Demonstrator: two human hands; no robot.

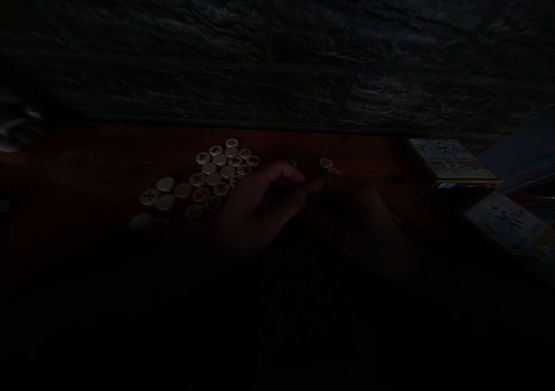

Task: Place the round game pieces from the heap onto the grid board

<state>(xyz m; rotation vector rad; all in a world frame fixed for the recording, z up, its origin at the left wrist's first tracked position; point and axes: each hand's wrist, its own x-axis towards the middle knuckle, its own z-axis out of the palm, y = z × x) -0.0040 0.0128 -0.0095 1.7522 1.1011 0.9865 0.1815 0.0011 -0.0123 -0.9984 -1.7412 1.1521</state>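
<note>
The scene is very dark. My left hand (258, 206) is curled over the right side of a cluster of round Chinese chess pieces (220, 160). Its index finger and thumb come close together, and whatever is between them is lost in shadow. Facing it, my right hand (359, 203) reaches in so that the fingers of both hands nearly meet; its own fingers are too dim to read. Some pieces show red or black characters, others are blank side up. Just beyond the right hand lies a red-marked chess piece (325, 162), with another partly hidden beside it.
The pieces lie on a reddish wooden surface (108, 154) against a dark, rough stone-like wall (269, 44). A flat box with a printed cover (451, 159) sits at the right. Below it is a pale patterned surface (511, 223). The lower part is black.
</note>
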